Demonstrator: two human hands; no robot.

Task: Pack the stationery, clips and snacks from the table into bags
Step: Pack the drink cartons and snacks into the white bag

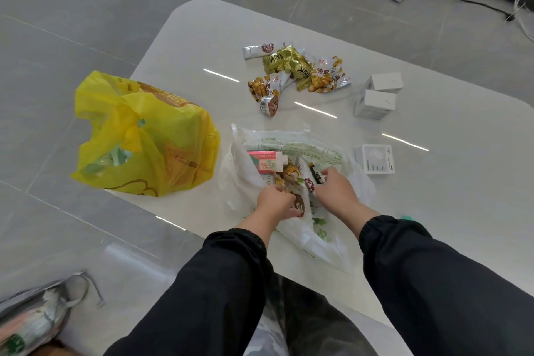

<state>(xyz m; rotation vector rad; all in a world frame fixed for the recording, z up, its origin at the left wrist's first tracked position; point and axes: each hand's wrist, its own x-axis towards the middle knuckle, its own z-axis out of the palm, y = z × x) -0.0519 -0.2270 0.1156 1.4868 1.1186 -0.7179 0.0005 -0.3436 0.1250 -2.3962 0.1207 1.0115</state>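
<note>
- The yellow bag [144, 136] sits bulging at the left edge of the bench [202, 37], handles loose. It looks filled, so it needs nothing for this step.
- The left hand [277, 202] is curled at the mouth of the white bag [320, 237], near the bench's near edge, gripping the plastic rim. It should lift and pull that rim outward so the opening stays wide.
- A pink carton [264, 162] lies flat inside the white bag against its left wall. Soft packets are best tucked beside it, not under it.
- The loose snacks [297, 72] lie heaped toward the far edge, well apart from the bag, not yet packed.
- The right hand [335, 188] is inside the bag's mouth, fingers curled round a dark packet [314, 174]. I judge it is settling this packet: push it low and flat, then let go clear of the thin plastic.
- Three white boxes [378, 95] wait toward the right edge. Their hard corners could tear the bag, so place them gently.
</note>
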